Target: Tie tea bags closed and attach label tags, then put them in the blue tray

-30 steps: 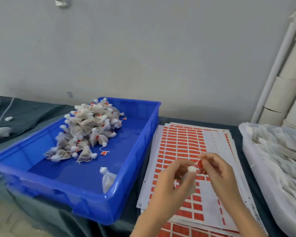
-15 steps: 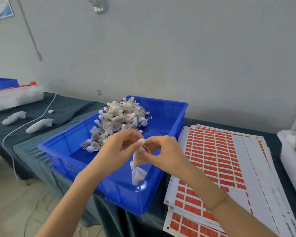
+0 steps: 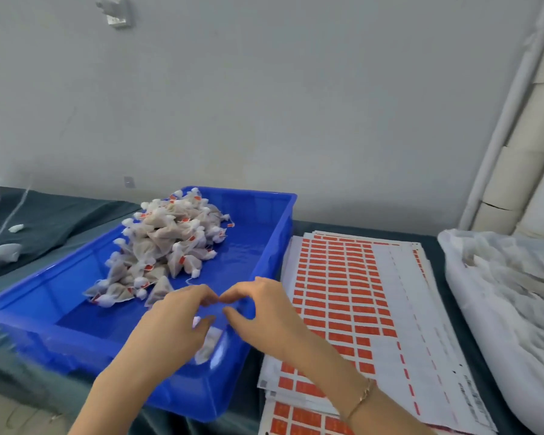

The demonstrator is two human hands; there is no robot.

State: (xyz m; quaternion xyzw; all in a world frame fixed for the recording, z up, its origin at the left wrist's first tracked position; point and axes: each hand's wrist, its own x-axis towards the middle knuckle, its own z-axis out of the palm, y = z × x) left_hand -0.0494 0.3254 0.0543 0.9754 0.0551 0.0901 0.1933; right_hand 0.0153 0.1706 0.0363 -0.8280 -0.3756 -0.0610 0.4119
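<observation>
While over blue tray (image 3: 274, 243): spill risk.
Left grip (image 3: 173, 328) blurred, cannot tell; right grip (image 3: 264, 312) spread; could flick tea bag (image 3: 208, 343) over rim.

Thin gold chain bracelet (image 3: 362, 398) on right wrist (forearms bare)

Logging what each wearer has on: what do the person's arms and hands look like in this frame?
Both the left hand and the right hand are bare, with no gloves. The forearms are bare too; no sleeve shows in view. A thin gold-coloured chain bracelet sits on the right wrist. No ring or watch is visible.
</observation>
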